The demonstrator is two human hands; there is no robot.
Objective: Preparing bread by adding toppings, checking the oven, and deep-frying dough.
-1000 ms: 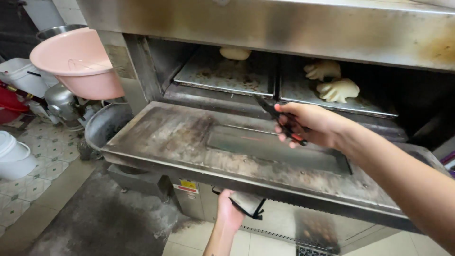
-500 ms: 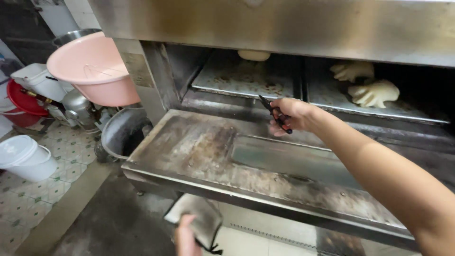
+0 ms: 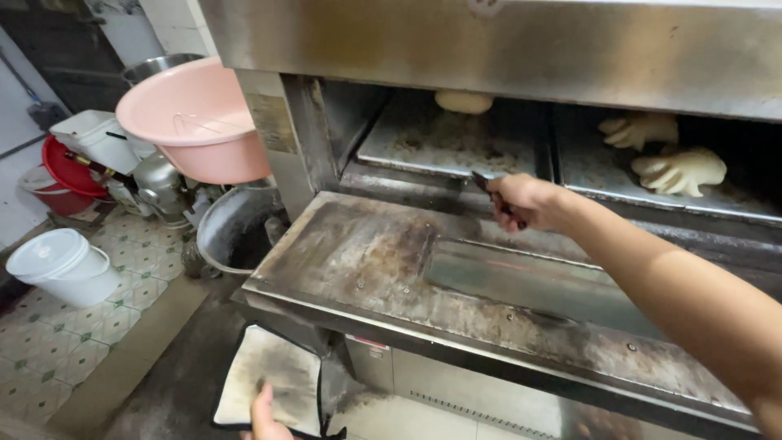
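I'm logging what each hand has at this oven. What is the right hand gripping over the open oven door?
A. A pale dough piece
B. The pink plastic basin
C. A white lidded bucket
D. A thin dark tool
D: the right hand is closed around a thin dark tool whose tip points toward the left metal baking tray; the pale dough pieces lie apart on the right tray.

A steel deck oven (image 3: 489, 49) is filling most of the view, its scorched door (image 3: 456, 285) hanging open and flat. To the left, a pink plastic basin (image 3: 195, 122) is sitting above a metal bowl (image 3: 236, 232). A white lidded bucket (image 3: 61, 265) is standing on the patterned green-and-white floor tiles (image 3: 73, 350), with a red tub (image 3: 69, 171) sitting behind it.
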